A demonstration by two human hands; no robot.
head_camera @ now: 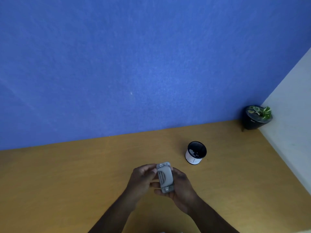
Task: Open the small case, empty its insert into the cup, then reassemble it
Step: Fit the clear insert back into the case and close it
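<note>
A small grey case (165, 177) with metal screws at both ends and two thin metal strips along its face is held upright above the table, between both hands. My left hand (143, 178) grips its left side with thumb and fingertips. My right hand (180, 184) cradles its right side and bottom end. The cup (196, 153), white outside and dark inside, stands on the table to the upper right of the hands, with small white bits in it.
The wooden table (84, 174) runs to a blue wall at the back and a white wall on the right. A black pot with a leafy plant (257, 117) stands in the far right corner.
</note>
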